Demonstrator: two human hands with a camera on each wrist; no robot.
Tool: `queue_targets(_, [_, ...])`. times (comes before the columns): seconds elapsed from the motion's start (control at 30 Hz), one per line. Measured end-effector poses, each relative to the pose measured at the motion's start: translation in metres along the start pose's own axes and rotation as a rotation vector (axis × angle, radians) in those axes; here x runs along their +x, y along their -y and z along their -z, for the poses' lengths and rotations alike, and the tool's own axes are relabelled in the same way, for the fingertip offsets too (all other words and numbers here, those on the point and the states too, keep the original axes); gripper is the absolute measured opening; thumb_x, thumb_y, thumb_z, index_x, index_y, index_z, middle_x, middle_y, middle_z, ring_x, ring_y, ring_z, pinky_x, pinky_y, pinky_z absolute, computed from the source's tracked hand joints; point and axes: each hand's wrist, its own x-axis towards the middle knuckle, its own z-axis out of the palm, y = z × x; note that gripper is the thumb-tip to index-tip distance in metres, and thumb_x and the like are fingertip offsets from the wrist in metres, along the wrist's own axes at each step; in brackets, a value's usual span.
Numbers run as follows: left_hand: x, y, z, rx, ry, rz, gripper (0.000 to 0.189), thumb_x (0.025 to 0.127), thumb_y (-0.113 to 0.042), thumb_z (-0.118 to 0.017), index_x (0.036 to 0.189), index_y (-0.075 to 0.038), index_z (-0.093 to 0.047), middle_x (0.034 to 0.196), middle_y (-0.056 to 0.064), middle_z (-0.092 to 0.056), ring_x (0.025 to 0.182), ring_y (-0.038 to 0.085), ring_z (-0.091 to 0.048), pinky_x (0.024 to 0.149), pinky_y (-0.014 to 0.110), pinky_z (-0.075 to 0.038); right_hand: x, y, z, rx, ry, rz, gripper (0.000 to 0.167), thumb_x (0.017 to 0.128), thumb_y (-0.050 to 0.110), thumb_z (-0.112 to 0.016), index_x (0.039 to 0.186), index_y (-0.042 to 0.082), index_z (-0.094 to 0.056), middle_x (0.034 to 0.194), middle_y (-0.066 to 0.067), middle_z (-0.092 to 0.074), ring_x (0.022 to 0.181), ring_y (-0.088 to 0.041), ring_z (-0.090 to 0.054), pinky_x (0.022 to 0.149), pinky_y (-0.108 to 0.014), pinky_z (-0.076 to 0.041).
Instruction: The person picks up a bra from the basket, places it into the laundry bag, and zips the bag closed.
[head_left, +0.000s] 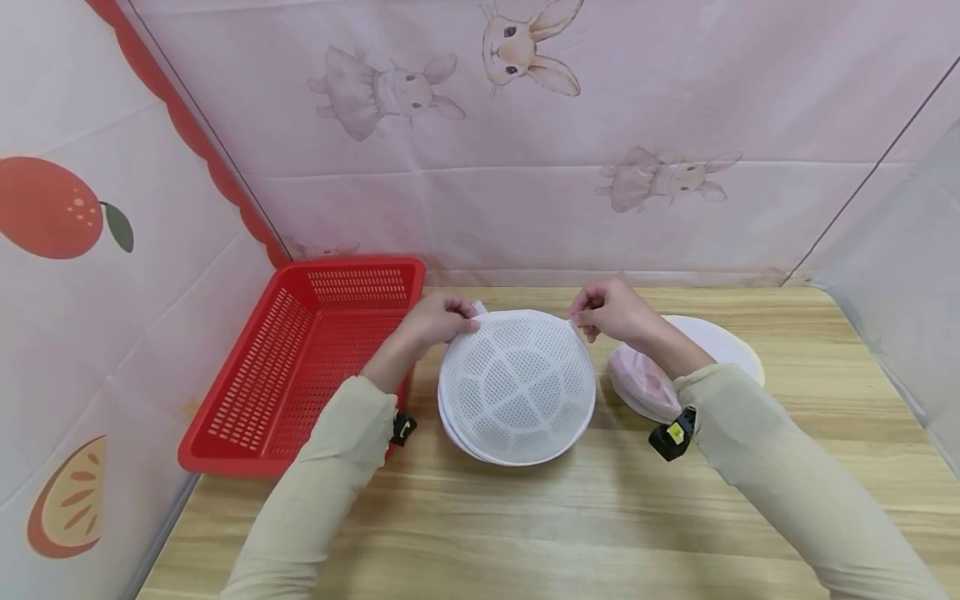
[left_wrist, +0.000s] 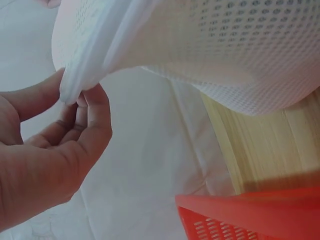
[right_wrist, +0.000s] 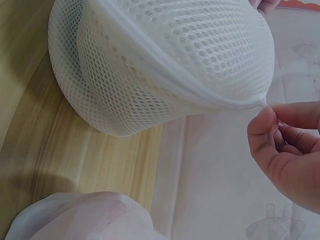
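Observation:
A white round mesh laundry bag [head_left: 517, 387] is held up over the table, its honeycomb netting and seamed rim showing. My left hand [head_left: 444, 320] pinches its upper left rim; in the left wrist view the thumb and fingers [left_wrist: 95, 112] close on the white edge band. At the upper right rim, my right hand [head_left: 611, 310] pinches a small point of the edge between thumb and forefinger, as the right wrist view shows at the fingertips [right_wrist: 262, 122]. The bag's lower part bulges down toward the wood.
A red perforated plastic basket [head_left: 300, 371] stands at the left. Beyond my right wrist lie a pale pink, creased bundle [head_left: 643, 383] and a white round piece [head_left: 723, 343], partly hidden by the forearm. A rabbit-print cloth wall [head_left: 525, 208] rises behind the wooden table [head_left: 525, 533].

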Motion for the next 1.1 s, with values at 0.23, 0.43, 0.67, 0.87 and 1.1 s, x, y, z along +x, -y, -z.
queue_targets(0.23, [-0.004,0.000,-0.003,-0.024,-0.063,0.059,0.012,0.087,-0.005,-0.059,0.097,0.000,-0.060,0.099,0.013,-0.054,0.091,0.023,-0.049,0.072,0.027,-0.046,-0.001,-0.005,-0.002,-0.018,0.014,-0.031,0.007,0.084,-0.010,-0.051,0.087,-0.011,-0.057,0.068,-0.012,-0.054,0.054,-0.015,-0.052,0.055,-0.028,-0.050])
queue_targets(0.43, [-0.005,0.002,-0.005,-0.038,-0.110,0.065,0.012,0.087,-0.005,-0.059,0.097,0.001,-0.060,0.101,0.014,-0.054,0.093,0.025,-0.048,0.075,0.029,-0.045,-0.004,-0.012,-0.002,-0.053,0.023,-0.036,0.007,0.084,-0.007,-0.055,0.088,-0.012,-0.057,0.066,-0.010,-0.054,0.054,-0.014,-0.051,0.053,-0.024,-0.049])
queue_targets(0.67, [-0.005,0.009,-0.001,-0.072,-0.170,0.075,0.010,0.086,-0.006,-0.059,0.093,0.001,-0.060,0.101,0.014,-0.055,0.093,0.024,-0.049,0.072,0.028,-0.046,-0.010,-0.025,0.003,-0.068,0.040,-0.033,0.005,0.083,-0.007,-0.056,0.085,-0.012,-0.057,0.061,-0.008,-0.053,0.052,-0.013,-0.051,0.050,-0.024,-0.047])
queue_targets(0.87, [-0.005,0.011,0.002,-0.115,-0.165,0.105,0.013,0.086,-0.006,-0.059,0.096,0.002,-0.061,0.102,0.013,-0.055,0.090,0.024,-0.051,0.073,0.028,-0.049,-0.014,-0.030,0.007,-0.075,0.053,-0.078,0.007,0.084,-0.004,-0.057,0.087,-0.011,-0.058,0.065,-0.009,-0.054,0.055,-0.015,-0.053,0.056,-0.032,-0.051])
queue_targets(1.1, [-0.007,0.014,0.005,-0.170,-0.130,0.086,0.014,0.086,-0.003,-0.058,0.097,0.006,-0.059,0.098,0.014,-0.055,0.080,0.019,-0.053,0.070,0.026,-0.050,-0.012,-0.025,0.009,-0.023,-0.020,-0.065,0.010,0.085,-0.004,-0.056,0.090,-0.013,-0.056,0.065,-0.008,-0.053,0.056,-0.014,-0.052,0.057,-0.030,-0.050])
